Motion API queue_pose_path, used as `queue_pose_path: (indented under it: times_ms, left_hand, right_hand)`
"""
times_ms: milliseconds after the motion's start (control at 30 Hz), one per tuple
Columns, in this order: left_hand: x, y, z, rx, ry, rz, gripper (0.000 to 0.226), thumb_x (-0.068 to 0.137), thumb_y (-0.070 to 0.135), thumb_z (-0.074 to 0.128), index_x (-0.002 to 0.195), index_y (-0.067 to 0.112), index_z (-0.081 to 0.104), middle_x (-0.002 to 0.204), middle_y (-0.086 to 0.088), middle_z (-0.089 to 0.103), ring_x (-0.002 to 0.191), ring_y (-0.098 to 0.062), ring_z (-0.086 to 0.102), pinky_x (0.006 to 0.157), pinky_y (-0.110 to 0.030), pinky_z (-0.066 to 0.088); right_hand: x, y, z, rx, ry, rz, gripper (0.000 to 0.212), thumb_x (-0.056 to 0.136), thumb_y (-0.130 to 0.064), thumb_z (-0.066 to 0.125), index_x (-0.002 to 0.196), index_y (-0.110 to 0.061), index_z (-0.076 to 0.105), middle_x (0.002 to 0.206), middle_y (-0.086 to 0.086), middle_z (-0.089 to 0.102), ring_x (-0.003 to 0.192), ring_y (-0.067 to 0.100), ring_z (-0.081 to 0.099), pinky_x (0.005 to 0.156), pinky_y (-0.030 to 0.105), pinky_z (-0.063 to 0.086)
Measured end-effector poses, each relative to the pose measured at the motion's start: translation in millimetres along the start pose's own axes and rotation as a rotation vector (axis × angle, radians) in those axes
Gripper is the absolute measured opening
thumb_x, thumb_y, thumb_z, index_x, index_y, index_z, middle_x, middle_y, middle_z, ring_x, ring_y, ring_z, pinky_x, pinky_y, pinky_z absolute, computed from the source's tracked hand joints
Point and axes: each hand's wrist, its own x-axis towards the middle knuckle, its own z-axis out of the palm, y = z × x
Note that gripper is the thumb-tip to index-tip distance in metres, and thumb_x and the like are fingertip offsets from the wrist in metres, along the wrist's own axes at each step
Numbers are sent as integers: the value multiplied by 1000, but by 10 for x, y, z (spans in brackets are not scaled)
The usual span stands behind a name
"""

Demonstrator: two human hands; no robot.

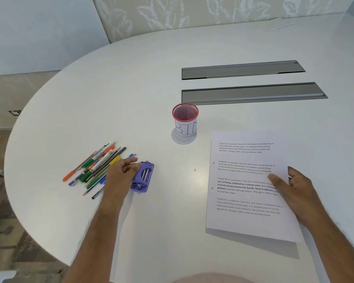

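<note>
Two hands at a white table (pixel 131 94), left hand (pixel 121 176) gripping a purple hole punch (pixel 143 177) lower left beside scattered pens (pixel 98 164), right hand (pixel 294 193) pinching a printed sheet (pixel 243 190) lower right, red mesh cup (pixel 185 121) at centre.

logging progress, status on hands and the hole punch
Left hand grips purple hole punch. Right hand pinches printed sheet, near edge lifted. Pens piled beside the punch, red mesh cup behind.

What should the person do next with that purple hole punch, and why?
Probably let the left hand release the purple hole punch beside the pens: the sheet pinched by the right hand already shows two holes along its left edge, so the punching looks done.
</note>
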Motion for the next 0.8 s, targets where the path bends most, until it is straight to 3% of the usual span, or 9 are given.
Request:
queue_pose_path:
  times_ms: [167, 267, 333, 400, 467, 533, 600, 700, 800]
  left_hand:
    - [-14, 38, 27, 109, 10, 15, 23, 97, 15, 71, 120, 14, 70, 101, 2, 73, 92, -20, 69, 61, -19, 57]
    - [-120, 128, 108, 368, 132, 212, 20, 96, 22, 70, 116, 26, 68, 117, 12, 67, 117, -16, 59, 96, -38, 54]
    - [-281, 270, 276, 408, 156, 373, 18, 96, 22, 70, 113, 26, 68, 114, 12, 66, 115, -14, 57, 99, -34, 49]
    - [-494, 489, 548, 170, -9, 297, 15, 98, 22, 69, 113, 24, 67, 109, 4, 71, 99, -11, 63, 81, -24, 57]
    - [-696, 706, 845, -173, -282, 44, 20, 99, 29, 68, 117, 22, 64, 117, -9, 75, 91, -11, 69, 73, -26, 60]
    - [-823, 837, 1063, -348, -546, -81, 39, 101, 43, 62, 129, 17, 62, 129, -16, 72, 105, -18, 72, 89, -37, 58]
    - [-925, 924, 1168, -471, -708, -125, 43, 106, 40, 54, 139, 13, 61, 136, -11, 70, 123, -26, 69, 103, -45, 54]
    - [-979, 1046, 1247, -495, -702, -98, 33, 106, 24, 55, 133, 9, 67, 129, -12, 74, 121, -32, 70, 101, -47, 57]
    - [-989, 1195, 1294, -335, -618, 78, 26, 105, 22, 59, 122, 9, 74, 116, -8, 79, 108, -28, 76, 91, -40, 61]
  right_hand:
    - [-66, -82, 35, 26, 2, -4, 16, 99, -15, 68, 114, -21, 72, 104, -6, 82, 92, 13, 79, 74, 20, 62]
    - [-133, -180, 85, 49, -10, -30, 17, 100, -13, 66, 114, -19, 72, 102, -9, 82, 90, 9, 78, 69, 14, 58]
    - [-174, -261, 123, 79, -22, -49, 19, 100, -12, 66, 116, -19, 71, 103, -8, 82, 91, 9, 78, 70, 15, 59]
    - [-212, -356, 155, 112, -45, -72, 22, 100, -11, 65, 120, -19, 71, 108, -4, 81, 95, 14, 79, 75, 21, 61]
    - [-246, -458, 174, 156, -70, -96, 25, 100, -9, 64, 122, -19, 70, 111, 0, 81, 98, 17, 79, 77, 25, 62]
    - [-277, -558, 175, 180, -101, -115, 27, 100, -8, 63, 124, -18, 70, 114, 2, 80, 100, 20, 78, 81, 31, 64]
    - [-302, -637, 157, 197, -126, -132, 27, 99, -7, 62, 125, -16, 69, 115, 4, 80, 101, 24, 78, 82, 35, 64]
    - [-339, -726, 102, 185, -104, -173, 26, 99, -9, 64, 124, -15, 69, 113, 3, 80, 100, 24, 78, 80, 31, 64]
    - [-380, -819, 46, 156, -43, -234, 24, 98, -11, 66, 120, -17, 70, 110, -2, 81, 99, 19, 78, 78, 26, 62]
